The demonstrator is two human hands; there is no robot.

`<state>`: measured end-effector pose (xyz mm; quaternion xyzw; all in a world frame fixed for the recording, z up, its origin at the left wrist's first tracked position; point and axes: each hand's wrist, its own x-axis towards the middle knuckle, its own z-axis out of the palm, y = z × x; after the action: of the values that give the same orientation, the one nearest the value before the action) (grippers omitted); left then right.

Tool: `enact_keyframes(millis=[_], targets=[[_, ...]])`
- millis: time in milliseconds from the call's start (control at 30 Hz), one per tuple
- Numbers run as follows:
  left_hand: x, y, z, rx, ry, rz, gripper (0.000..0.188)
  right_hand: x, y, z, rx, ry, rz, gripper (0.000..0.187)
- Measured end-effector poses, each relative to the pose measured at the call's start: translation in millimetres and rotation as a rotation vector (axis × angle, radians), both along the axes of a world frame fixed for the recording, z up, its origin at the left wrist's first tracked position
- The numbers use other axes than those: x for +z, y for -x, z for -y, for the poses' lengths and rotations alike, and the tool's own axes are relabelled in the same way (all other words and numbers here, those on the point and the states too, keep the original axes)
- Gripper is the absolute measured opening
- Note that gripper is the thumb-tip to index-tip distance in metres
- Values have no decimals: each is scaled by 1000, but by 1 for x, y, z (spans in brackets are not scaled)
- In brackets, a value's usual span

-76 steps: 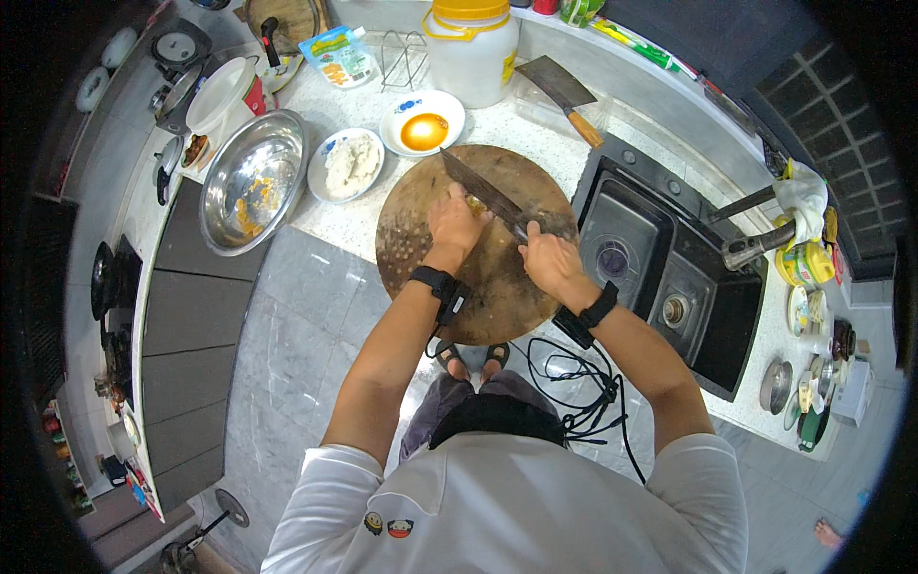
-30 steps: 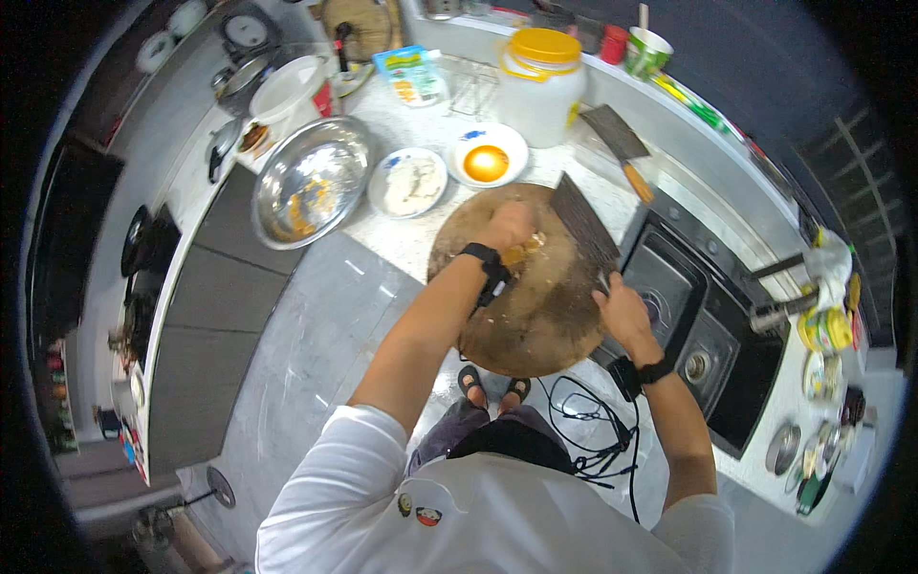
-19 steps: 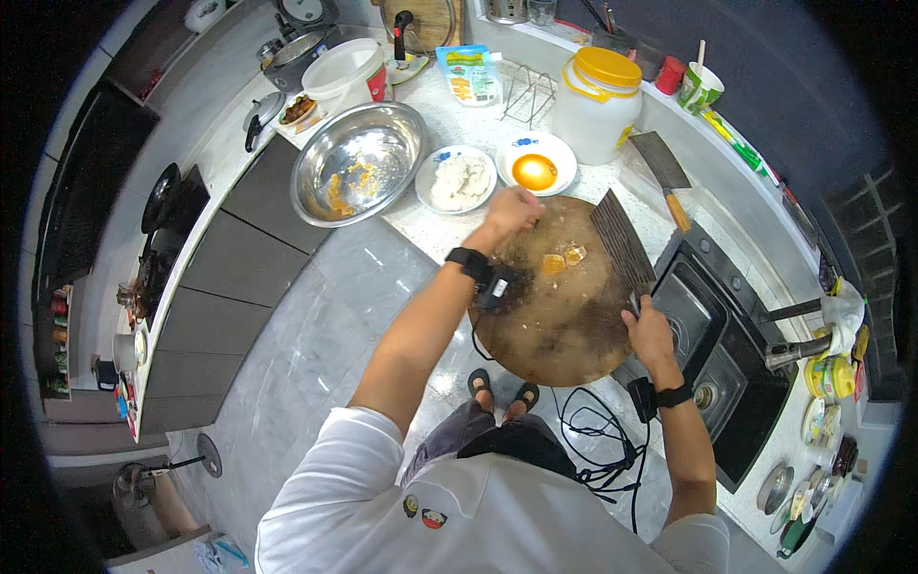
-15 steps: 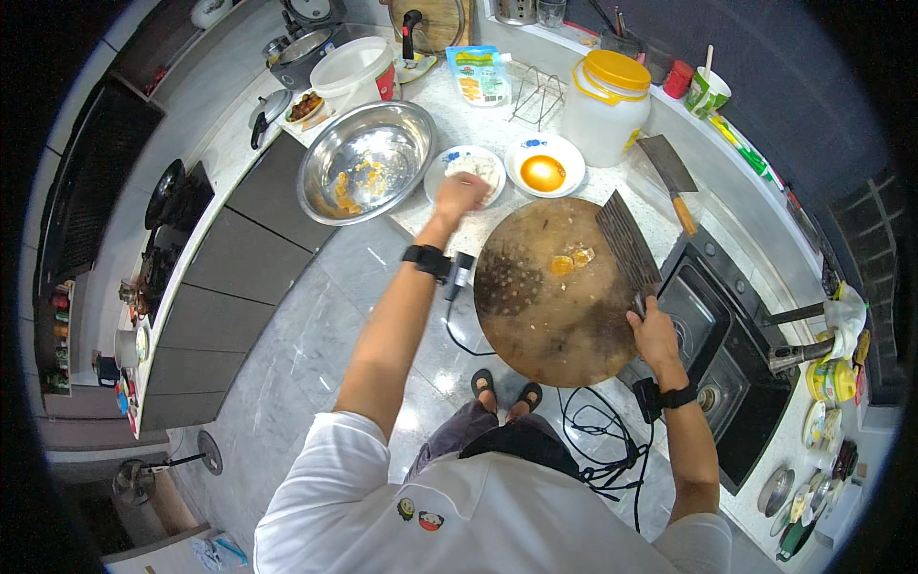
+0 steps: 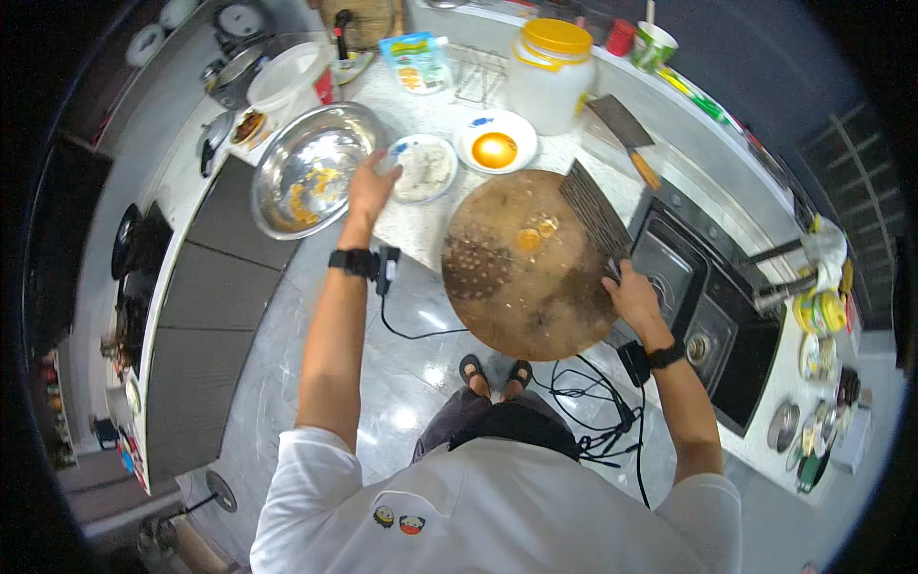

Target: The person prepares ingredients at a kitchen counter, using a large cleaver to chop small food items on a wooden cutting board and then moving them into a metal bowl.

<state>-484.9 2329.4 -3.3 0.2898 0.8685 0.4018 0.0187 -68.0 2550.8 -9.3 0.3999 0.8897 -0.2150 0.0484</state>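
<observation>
My left hand [image 5: 369,187] is over the right rim of a steel basin [image 5: 364,121], its thumb and fingers apart and nothing visible in it. Yellow-orange bits lie in the basin. Close to my thumb is a white plate of white powder [image 5: 425,166]. My right hand [image 5: 633,298] is closed round the handle of a cleaver [image 5: 595,205], whose dark, ridged-looking blade rests over the right edge of a round wooden chopping board [image 5: 516,297]. A few small orange-yellow pieces [image 5: 532,237] sit on the board.
Behind the board stand a bowl with orange liquid [image 5: 494,150] and a yellow-lidded jar [image 5: 552,77]. A second cleaver [image 5: 623,129] lies near the black sink [image 5: 734,375]. Left of the pouch [image 5: 415,65] is a white bucket [image 5: 287,78]. Cables [image 5: 607,421] trail on the floor.
My left hand has moved left from above the plate of white powder to the basin's rim. My right hand still holds the cleaver at the board's edge. The whole view has shifted.
</observation>
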Motion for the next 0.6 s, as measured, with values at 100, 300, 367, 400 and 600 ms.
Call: enact_keyframes(millis=[100,300,367,400,600], targets=[[-11,-80,-40,-151,-18,73,42,-2,3,-2,-18,23,22,37],[-47,-187,-104,-309,219,-111,39,-12,13,5,64,-59,-24,34],[-59,-204,-121,-272,319,-220,41,-15,16,9,82,-49,-29,34],[-65,-212,-127,-232,364,-284,42,-17,18,11,81,-44,-18,33],[-84,-222,-140,-181,444,-310,38,-24,22,17,107,-7,0,32]])
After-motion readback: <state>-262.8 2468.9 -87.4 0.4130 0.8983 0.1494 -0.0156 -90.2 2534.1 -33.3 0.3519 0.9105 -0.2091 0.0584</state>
